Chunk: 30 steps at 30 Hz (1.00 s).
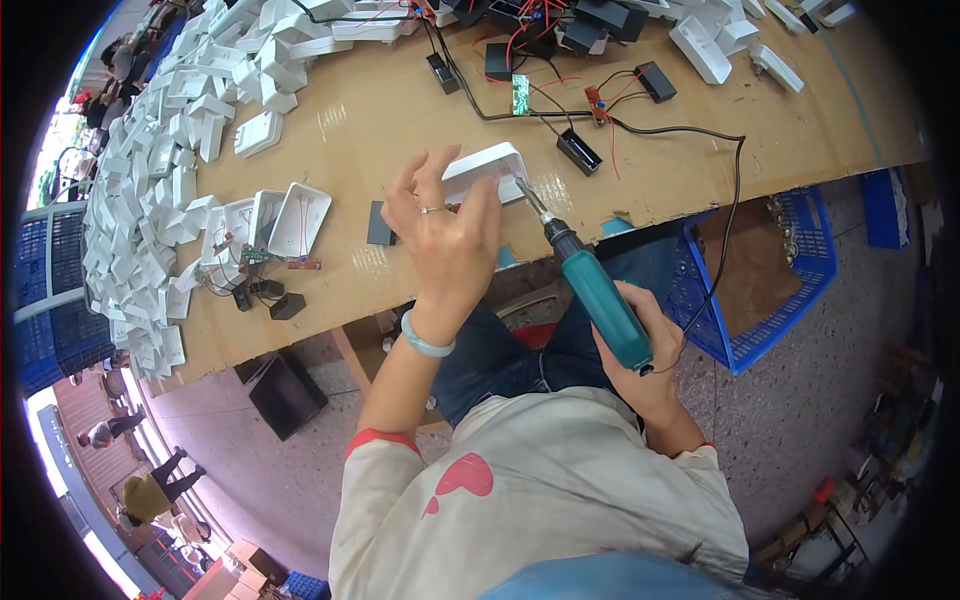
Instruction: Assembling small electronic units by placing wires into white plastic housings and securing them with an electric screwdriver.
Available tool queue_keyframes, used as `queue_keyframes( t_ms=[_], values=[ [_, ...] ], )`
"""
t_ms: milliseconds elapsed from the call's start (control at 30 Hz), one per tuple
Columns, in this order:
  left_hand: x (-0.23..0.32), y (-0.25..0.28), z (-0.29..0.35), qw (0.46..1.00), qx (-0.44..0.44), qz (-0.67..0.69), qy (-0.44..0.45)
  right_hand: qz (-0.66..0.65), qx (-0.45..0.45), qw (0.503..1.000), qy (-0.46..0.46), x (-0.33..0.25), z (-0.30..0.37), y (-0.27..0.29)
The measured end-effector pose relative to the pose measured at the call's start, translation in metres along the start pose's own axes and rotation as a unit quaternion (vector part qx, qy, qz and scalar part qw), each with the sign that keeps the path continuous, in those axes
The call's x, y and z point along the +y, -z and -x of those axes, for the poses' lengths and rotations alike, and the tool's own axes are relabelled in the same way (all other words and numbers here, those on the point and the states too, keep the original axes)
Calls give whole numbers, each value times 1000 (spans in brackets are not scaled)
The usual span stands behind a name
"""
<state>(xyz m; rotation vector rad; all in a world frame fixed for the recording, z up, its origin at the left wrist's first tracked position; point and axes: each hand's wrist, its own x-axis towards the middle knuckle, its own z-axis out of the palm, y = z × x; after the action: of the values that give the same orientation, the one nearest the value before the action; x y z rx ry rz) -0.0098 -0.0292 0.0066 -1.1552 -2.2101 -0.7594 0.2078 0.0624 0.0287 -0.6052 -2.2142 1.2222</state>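
My left hand [445,235] holds a white plastic case [487,168] at the table's near edge, thumb and fingers spread over it. A ring and a pale green bangle are on that hand and wrist. My right hand [645,345] grips a teal-handled soldering iron [590,290]. Its metal tip touches the right end of the white case. The iron's black cord [735,200] loops up over the table.
On the brown tabletop [380,110], a big heap of white cases [165,150] fills the left side. Opened cases with small circuit boards [265,225] lie near me. Black boxes with red wires [580,150] are further back. A blue crate [760,270] stands on the floor at right.
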Motion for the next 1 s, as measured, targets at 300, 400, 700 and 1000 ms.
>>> queue_keyframes(
  t_ms=[300,400,700,1000],
  values=[
    [-4,-5,-2,999,-19,27,9,-2,-11,1000,-11,4,-9,-5],
    [-4,-9,-2,1000,-25,5,0,1,-17,1000,-5,6,-11,-6],
    [-4,-13,-1,999,-28,-17,-6,7,-26,1000,-1,7,-15,-11],
    [-5,-12,0,999,-33,-7,2,13,-39,999,2,8,-16,-11]
  ],
)
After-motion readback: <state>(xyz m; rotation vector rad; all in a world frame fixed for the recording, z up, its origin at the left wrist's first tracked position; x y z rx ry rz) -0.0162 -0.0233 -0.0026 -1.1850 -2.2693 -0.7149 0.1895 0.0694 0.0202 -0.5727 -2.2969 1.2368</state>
